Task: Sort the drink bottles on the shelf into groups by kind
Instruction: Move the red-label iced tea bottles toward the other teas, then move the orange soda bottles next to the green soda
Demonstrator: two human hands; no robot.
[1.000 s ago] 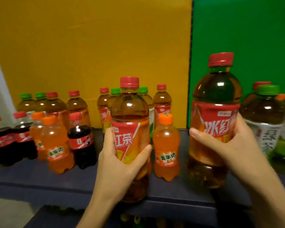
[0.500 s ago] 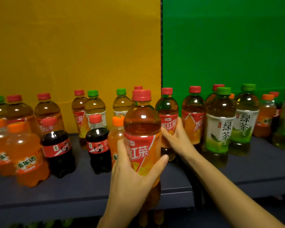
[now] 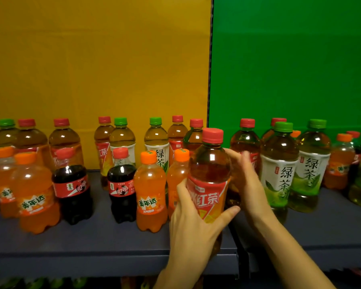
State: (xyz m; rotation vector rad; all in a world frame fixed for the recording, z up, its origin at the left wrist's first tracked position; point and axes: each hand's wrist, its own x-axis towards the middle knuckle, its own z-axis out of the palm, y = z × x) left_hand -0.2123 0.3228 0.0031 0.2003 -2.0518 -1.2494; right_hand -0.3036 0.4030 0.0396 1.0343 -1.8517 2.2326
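My left hand [image 3: 194, 228] grips an iced red tea bottle [image 3: 208, 163] with a red cap and red label, holding it upright over the shelf's front edge. My right hand [image 3: 248, 182] is just behind it to the right, fingers spread, in front of a standing red tea bottle [image 3: 245, 140]; nothing is clasped in it. Green tea bottles [image 3: 279, 174] with green caps stand to the right. Orange soda bottles [image 3: 150, 190] and cola bottles [image 3: 121, 184] stand to the left, with mixed red and green tea bottles [image 3: 121, 138] behind them.
The dark shelf board [image 3: 92, 236] runs across the view, with a gap between two boards below my hands. A yellow back panel [image 3: 92, 59] is on the left, a green one [image 3: 290, 59] on the right. More bottles show on a lower shelf.
My right hand has let go of the red tea bottle it set down among the others and has drawn back a little. My left hand still holds its bottle and has shifted right.
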